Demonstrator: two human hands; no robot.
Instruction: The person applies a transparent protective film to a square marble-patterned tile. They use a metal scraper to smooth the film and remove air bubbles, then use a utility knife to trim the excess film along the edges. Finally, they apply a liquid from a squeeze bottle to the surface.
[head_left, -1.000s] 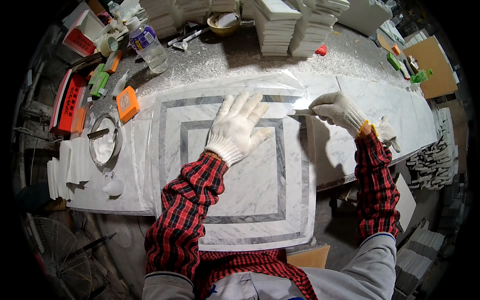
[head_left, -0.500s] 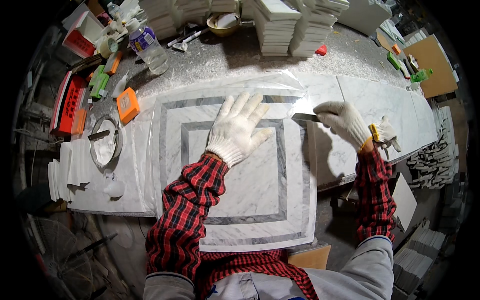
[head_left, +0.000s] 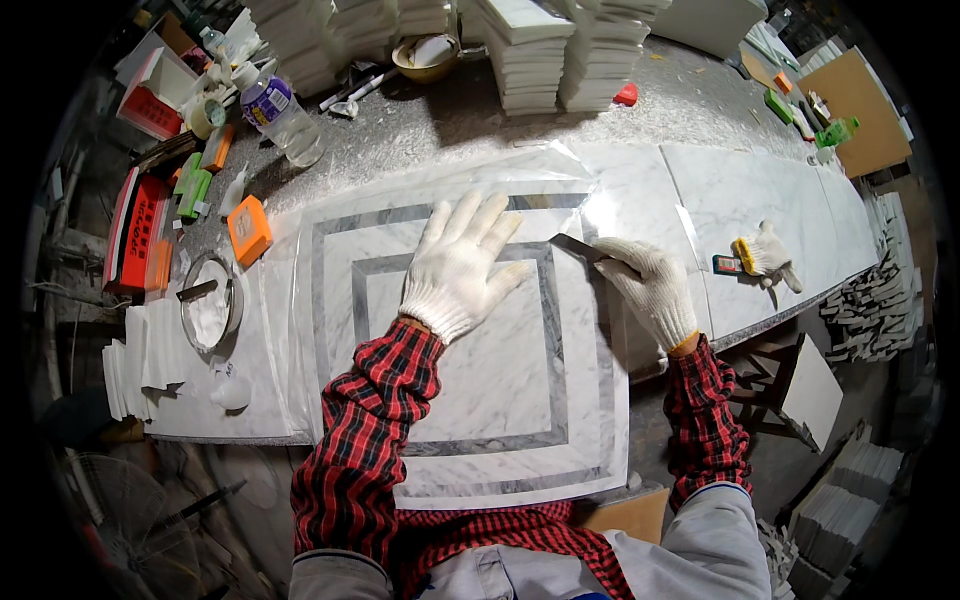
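Two gloved hands, left hand [head_left: 462, 262] flat on marble panel [head_left: 500, 400], right hand [head_left: 655, 290] gripping blade [head_left: 578, 247]

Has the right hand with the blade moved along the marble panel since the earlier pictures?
Yes. The right hand has come toward the person along the marble panel, and its blade now lies below the panel's far right corner, nearer the left hand.

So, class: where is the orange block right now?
Head view, left side: the orange block lies beside the marble panel, above the round tin.

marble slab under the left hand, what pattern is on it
White marble slab with nested grey square borders, head view.
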